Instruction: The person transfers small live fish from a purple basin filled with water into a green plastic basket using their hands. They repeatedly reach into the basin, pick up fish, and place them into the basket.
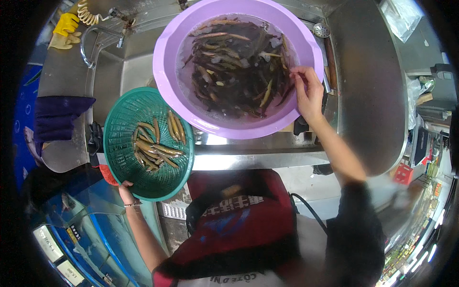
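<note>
A round green plastic colander basket [120,132] tilts toward me, its lower rim held by my left hand [126,192]. Several slender yellowish-brown fish [157,149], which look like loaches, lie inside it. Above and to the right sits a large purple plastic basin [166,77] of murky, foamy water. Many dark, slender fish [233,68] crowd its middle. My right hand [310,91] reaches over the basin's right rim, fingers bent at the water's edge. A dark fish shows just under its thumb; whether the fingers grip anything is hard to see.
A steel sink [138,71] with a curved faucet [84,46] lies behind the basket. Yellow gloves [66,28] hang at the far left, above a dark purple cloth [61,116]. A perforated ladle [321,30] lies right of the basin. Glass-fronted tanks [96,229] stand lower left.
</note>
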`<act>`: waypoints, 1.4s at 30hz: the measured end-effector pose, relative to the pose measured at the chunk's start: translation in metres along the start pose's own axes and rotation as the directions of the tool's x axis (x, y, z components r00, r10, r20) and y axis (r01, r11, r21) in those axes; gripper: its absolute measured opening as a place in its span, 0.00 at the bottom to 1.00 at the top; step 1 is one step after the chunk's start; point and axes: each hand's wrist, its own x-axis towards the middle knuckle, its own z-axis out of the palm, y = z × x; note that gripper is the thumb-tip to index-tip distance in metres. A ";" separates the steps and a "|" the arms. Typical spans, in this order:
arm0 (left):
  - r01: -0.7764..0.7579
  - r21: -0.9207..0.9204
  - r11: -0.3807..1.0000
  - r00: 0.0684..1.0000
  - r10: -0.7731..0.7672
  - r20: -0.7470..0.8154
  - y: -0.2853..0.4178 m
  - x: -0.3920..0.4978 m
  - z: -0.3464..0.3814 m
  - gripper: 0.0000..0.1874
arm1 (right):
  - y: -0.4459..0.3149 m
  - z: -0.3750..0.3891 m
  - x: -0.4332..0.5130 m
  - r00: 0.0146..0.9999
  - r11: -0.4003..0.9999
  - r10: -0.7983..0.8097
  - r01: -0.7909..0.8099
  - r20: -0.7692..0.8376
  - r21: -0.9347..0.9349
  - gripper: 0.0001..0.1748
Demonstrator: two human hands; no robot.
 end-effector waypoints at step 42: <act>0.096 0.012 0.995 0.994 -0.096 -0.058 0.012 -0.006 0.003 0.02 | 0.025 0.038 0.058 -0.099 0.782 0.265 0.604 0.959 -0.153 0.15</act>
